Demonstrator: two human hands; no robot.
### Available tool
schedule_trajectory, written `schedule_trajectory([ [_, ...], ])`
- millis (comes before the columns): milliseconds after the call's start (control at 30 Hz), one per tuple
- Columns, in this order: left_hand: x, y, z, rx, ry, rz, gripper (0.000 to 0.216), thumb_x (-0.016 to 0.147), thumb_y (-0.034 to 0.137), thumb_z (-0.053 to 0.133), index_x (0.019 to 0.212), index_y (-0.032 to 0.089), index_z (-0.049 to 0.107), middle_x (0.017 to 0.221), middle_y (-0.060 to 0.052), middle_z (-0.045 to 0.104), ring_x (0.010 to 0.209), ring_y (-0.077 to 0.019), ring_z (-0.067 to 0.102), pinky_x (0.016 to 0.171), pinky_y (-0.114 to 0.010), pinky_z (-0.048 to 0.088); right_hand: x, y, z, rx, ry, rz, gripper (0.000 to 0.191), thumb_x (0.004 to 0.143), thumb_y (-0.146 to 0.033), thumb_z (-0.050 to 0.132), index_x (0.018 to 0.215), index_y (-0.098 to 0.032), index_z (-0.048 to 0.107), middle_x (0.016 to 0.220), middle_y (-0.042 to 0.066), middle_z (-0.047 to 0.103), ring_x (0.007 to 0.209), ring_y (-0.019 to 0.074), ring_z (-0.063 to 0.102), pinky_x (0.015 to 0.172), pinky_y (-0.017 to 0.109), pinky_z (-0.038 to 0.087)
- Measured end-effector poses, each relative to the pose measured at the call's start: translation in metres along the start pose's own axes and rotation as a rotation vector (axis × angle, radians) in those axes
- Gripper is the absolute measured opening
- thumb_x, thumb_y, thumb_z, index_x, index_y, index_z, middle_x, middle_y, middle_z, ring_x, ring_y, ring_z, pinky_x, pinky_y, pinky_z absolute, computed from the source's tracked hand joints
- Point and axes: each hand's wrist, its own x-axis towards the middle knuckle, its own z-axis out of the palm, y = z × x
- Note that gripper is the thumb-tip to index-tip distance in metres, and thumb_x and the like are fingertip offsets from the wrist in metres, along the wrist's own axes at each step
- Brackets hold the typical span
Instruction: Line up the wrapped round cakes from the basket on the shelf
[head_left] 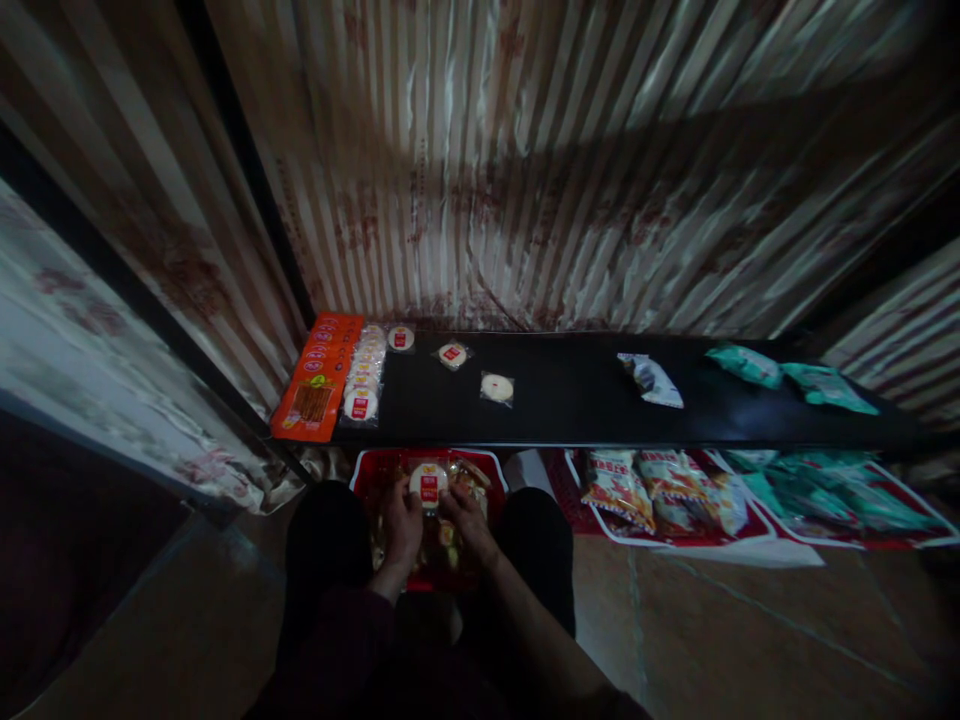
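Observation:
A round white wrapped cracker (427, 484) with a red label is held between both hands above a red basket with a white rim (493, 462). My left hand (401, 522) grips its left edge, fingers closed on the wrapper. On the other side, my right hand (466, 517) pinches its right edge. More small packaged items lie in the basket below, too dim to make out. On the black shelf (555, 390) ahead, a column of overlapping wrapped crackers (366, 375) lies beside an orange packet (316, 380). Three more crackers (497, 388) lie separately to the right.
A white-and-purple packet (651, 380) and two green packets (829, 386) lie farther right on the shelf. Below them stand a basket of orange-and-white bags (619, 485) and a basket of green bags (817, 490). Striped curtain (480, 180) hangs behind; a dark post (244, 150) rises left.

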Motion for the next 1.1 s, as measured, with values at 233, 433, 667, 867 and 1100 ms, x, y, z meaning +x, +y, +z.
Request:
schedule_trajectory([
  [233,0.014,0.015,-0.002,-0.059,0.069,0.087,0.028,0.078,0.018,0.047,0.104,0.017,0.057,0.099,-0.008,0.064,0.092,-0.0181,0.060,0.086,-0.034,0.048,0.019,-0.022,0.006,-0.234,0.134,-0.105,0.039,0.072,-0.049,0.063,0.102,-0.025,0.066,0.089,0.003,0.071,0.077,0.0209,0.063,0.071,0.033,0.051],
  [433,0.027,0.033,-0.008,0.007,0.101,0.114,0.027,0.078,0.017,0.046,0.100,0.019,0.061,0.100,-0.008,0.061,0.093,-0.0186,0.060,0.086,-0.033,0.048,0.025,-0.047,0.018,-0.292,0.191,-0.190,0.031,0.073,-0.044,0.064,0.098,-0.026,0.068,0.087,0.002,0.072,0.078,0.0222,0.065,0.072,0.033,0.051],
  [667,0.042,0.058,-0.013,0.059,0.124,0.114,0.031,0.081,0.019,0.044,0.107,0.019,0.062,0.106,-0.009,0.060,0.099,-0.0198,0.058,0.088,-0.031,0.047,0.045,-0.072,0.022,-0.369,0.194,-0.218,0.030,0.073,-0.039,0.065,0.100,-0.026,0.067,0.095,0.002,0.073,0.088,0.0236,0.066,0.082,0.035,0.050],
  [867,0.056,0.068,-0.013,0.067,0.115,0.113,0.035,0.081,0.014,0.043,0.111,0.017,0.060,0.107,-0.011,0.060,0.104,-0.0205,0.057,0.092,-0.032,0.045,0.069,-0.077,0.023,-0.349,0.147,-0.252,0.033,0.074,-0.045,0.063,0.098,-0.024,0.066,0.096,0.003,0.072,0.089,0.0237,0.065,0.080,0.035,0.051],
  [1100,0.075,0.074,-0.007,0.032,0.138,0.109,0.037,0.080,0.009,0.040,0.112,0.018,0.056,0.110,-0.010,0.059,0.107,-0.0188,0.057,0.092,-0.027,0.044,0.091,-0.085,0.027,-0.378,0.174,-0.262,0.032,0.072,-0.047,0.063,0.094,-0.025,0.068,0.090,0.003,0.073,0.084,0.0237,0.065,0.075,0.034,0.052],
])
